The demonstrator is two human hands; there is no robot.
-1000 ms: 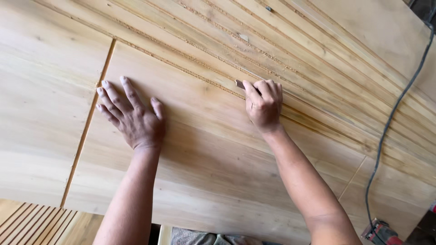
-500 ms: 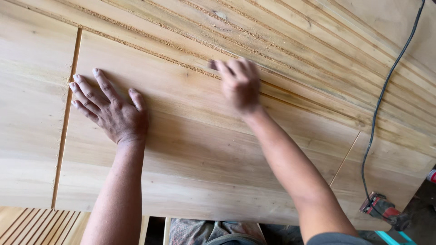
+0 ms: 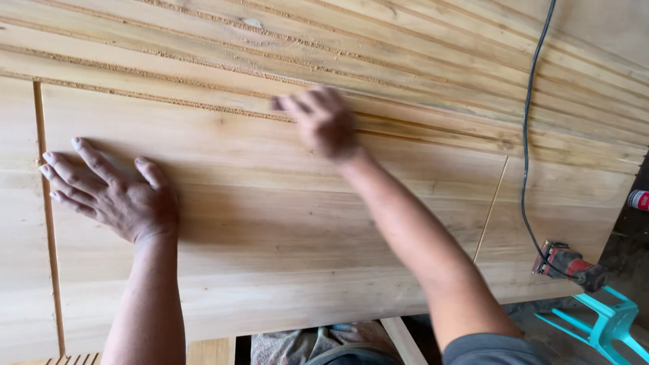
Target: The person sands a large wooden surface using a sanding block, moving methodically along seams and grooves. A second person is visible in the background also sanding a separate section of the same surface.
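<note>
A wide pale wooden plank (image 3: 270, 230) lies across the workbench in front of me. My left hand (image 3: 118, 196) presses flat on its left part, fingers spread, holding nothing. My right hand (image 3: 324, 122) is blurred with motion at the plank's far edge, right by the sawdust-lined seam (image 3: 169, 98). Its fingers are curled together, and a small dark piece (image 3: 274, 103) pokes out at the fingertips; the blur hides what it is.
More long boards (image 3: 405, 47) lie edge to edge beyond the seam. Another plank (image 3: 17, 270) sits to the left across a narrow gap (image 3: 47, 257). A black cable (image 3: 526, 135) runs down to a red power tool (image 3: 568, 263) at the right corner, above a teal frame (image 3: 608, 324).
My right hand has slid leftward along the plank's far edge. My left hand has stayed flat on the plank, and the view has shifted to the right.
</note>
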